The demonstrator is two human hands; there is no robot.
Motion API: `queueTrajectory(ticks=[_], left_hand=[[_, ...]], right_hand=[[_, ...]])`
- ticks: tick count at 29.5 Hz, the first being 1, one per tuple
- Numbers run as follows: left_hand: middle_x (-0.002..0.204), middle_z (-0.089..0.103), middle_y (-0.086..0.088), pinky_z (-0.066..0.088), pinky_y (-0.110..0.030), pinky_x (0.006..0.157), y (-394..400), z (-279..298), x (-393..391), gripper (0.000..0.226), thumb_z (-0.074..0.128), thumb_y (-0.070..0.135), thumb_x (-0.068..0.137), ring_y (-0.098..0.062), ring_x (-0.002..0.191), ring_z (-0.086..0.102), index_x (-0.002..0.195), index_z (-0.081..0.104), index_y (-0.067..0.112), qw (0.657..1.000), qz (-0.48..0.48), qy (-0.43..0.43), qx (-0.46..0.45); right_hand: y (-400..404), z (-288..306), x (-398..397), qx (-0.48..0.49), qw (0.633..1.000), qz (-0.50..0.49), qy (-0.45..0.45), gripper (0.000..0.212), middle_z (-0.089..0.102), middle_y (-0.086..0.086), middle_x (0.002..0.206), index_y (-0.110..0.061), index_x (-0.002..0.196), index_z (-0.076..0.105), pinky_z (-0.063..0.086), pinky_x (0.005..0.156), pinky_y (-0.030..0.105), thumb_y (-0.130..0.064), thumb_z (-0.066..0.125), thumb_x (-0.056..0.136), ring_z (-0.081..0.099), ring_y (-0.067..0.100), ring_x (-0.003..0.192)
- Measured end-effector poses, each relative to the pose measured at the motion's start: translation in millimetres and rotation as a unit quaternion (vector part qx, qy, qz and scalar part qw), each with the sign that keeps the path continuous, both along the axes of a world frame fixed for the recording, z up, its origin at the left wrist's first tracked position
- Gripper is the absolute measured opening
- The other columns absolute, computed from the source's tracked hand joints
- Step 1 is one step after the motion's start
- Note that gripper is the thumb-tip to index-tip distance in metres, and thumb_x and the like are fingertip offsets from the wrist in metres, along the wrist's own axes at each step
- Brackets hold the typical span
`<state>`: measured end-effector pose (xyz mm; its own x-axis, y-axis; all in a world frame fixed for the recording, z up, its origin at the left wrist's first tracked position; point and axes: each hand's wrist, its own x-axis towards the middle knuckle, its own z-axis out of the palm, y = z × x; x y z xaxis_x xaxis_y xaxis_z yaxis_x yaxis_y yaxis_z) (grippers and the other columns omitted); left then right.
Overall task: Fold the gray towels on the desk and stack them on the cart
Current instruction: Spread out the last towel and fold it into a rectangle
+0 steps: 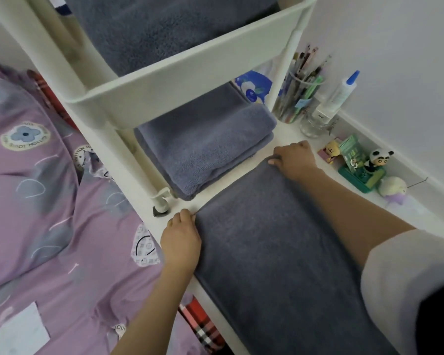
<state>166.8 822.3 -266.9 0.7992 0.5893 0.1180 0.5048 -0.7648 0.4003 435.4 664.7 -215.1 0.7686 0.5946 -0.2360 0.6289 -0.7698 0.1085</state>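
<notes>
A long gray towel [272, 252] lies flat along the white desk [292, 131], reaching toward me. My left hand [181, 234] pinches its far left corner. My right hand [294, 158] grips its far right corner. Just beyond stands the white cart [180, 80]. Its lower shelf holds a stack of folded gray towels [203, 147], and another gray towel [149, 29] lies in the upper tray.
A pen cup [296, 96], a glue bottle [342, 90], a glass jar [315, 124] and small toy figures [362, 165] line the desk's right side by the wall. A purple patterned quilt [49, 201] covers the bed at left. A cart wheel [162, 203] stands near my left hand.
</notes>
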Motion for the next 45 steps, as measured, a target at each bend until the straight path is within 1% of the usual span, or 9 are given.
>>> queueTrajectory(ticks=[5, 11, 14, 18, 22, 26, 34, 41, 45], left_hand=[[0.065, 0.056, -0.014, 0.035, -0.033, 0.044, 1, -3, 5, 0.014, 0.042, 0.012, 0.083, -0.034, 0.054, 0.053, 0.076, 0.052, 0.004, 0.997, 0.02, 0.023, 0.067], [0.118, 0.059, -0.018, 0.042, -0.045, 0.088, -20, -9, 14, 0.05, 0.04, 0.037, 0.088, -0.036, 0.101, 0.055, 0.121, 0.059, 0.005, 0.993, -0.061, 0.022, 0.098], [0.108, 0.06, -0.015, 0.046, -0.043, 0.077, -14, -11, 17, 0.054, 0.039, 0.046, 0.087, -0.034, 0.091, 0.055, 0.118, 0.061, 0.007, 0.994, -0.049, 0.058, 0.078], [0.093, 0.058, -0.015, 0.046, -0.042, 0.07, -11, -4, 22, 0.052, 0.039, 0.047, 0.085, -0.035, 0.081, 0.055, 0.11, 0.062, 0.008, 0.996, -0.058, 0.046, 0.045], [0.122, 0.055, -0.016, 0.042, -0.047, 0.091, -18, -4, 18, 0.051, 0.039, 0.039, 0.089, -0.031, 0.109, 0.046, 0.129, 0.055, 0.011, 0.992, -0.114, 0.004, 0.049], [0.15, 0.036, -0.011, 0.014, -0.053, 0.111, -28, -11, 11, 0.052, 0.03, 0.044, 0.095, -0.028, 0.138, 0.026, 0.14, 0.045, 0.023, 0.962, -0.261, 0.049, 0.069], [0.118, 0.059, -0.007, 0.05, -0.048, 0.075, -64, 15, 10, 0.053, 0.033, 0.055, 0.084, -0.034, 0.1, 0.055, 0.115, 0.063, 0.026, 0.94, -0.304, 0.13, 0.083], [0.07, 0.062, 0.007, 0.034, -0.03, 0.069, -160, 33, -10, 0.043, 0.034, 0.047, 0.081, -0.017, 0.072, 0.058, 0.075, 0.071, 0.027, 0.873, -0.475, 0.11, 0.0], [0.076, 0.059, 0.0, 0.032, -0.033, 0.081, -231, 41, -31, 0.054, 0.026, 0.048, 0.084, -0.018, 0.082, 0.049, 0.078, 0.073, 0.02, 0.787, -0.597, 0.151, -0.022]], right_hand=[[0, -19, -9, -0.006, 0.994, -0.1, -0.051, 0.046, 0.054, 0.008, 0.122, -0.018, 0.116, 0.058, 0.021, 0.104, 0.045, -0.054, 0.038, 0.094, 0.04, 0.031, 0.119], [-14, -27, -34, 0.167, 0.976, -0.021, -0.135, 0.04, 0.049, 0.015, 0.128, -0.014, 0.121, 0.057, 0.018, 0.106, 0.049, -0.037, 0.053, 0.089, 0.04, 0.034, 0.119], [-23, -36, -46, 0.112, 0.993, -0.024, 0.003, 0.051, 0.03, 0.004, 0.152, -0.025, 0.144, 0.036, 0.011, 0.113, 0.044, -0.044, 0.019, 0.099, 0.023, 0.03, 0.138], [-29, -40, -44, 0.082, 0.988, -0.073, 0.112, 0.054, -0.007, -0.003, 0.159, -0.03, 0.151, 0.001, -0.009, 0.117, 0.039, -0.044, 0.015, 0.101, -0.011, 0.021, 0.146], [-30, -27, -105, 0.172, 0.977, -0.122, 0.044, 0.051, 0.017, 0.005, 0.158, -0.021, 0.147, 0.031, 0.008, 0.116, 0.044, -0.041, 0.025, 0.1, 0.013, 0.027, 0.145], [-70, -40, -208, 0.178, 0.968, -0.174, 0.039, 0.056, 0.043, 0.008, 0.145, -0.023, 0.134, 0.049, 0.029, 0.107, 0.048, -0.05, 0.026, 0.091, 0.043, 0.032, 0.129], [-189, -47, -263, 0.046, 0.982, -0.176, 0.053, 0.058, 0.039, 0.003, 0.149, -0.038, 0.149, 0.009, 0.004, 0.112, 0.04, -0.061, 0.01, 0.096, 0.024, 0.024, 0.137], [-316, -25, -261, -0.043, 0.972, -0.23, 0.036, 0.048, 0.054, 0.009, 0.135, -0.052, 0.142, 0.02, 0.016, 0.103, 0.053, -0.06, 0.016, 0.095, 0.032, 0.032, 0.127], [-354, 4, -262, -0.109, 0.943, -0.313, 0.019, 0.056, 0.007, 0.009, 0.158, -0.053, 0.143, 0.015, -0.032, 0.097, 0.051, -0.038, 0.043, 0.096, -0.003, 0.032, 0.144]])
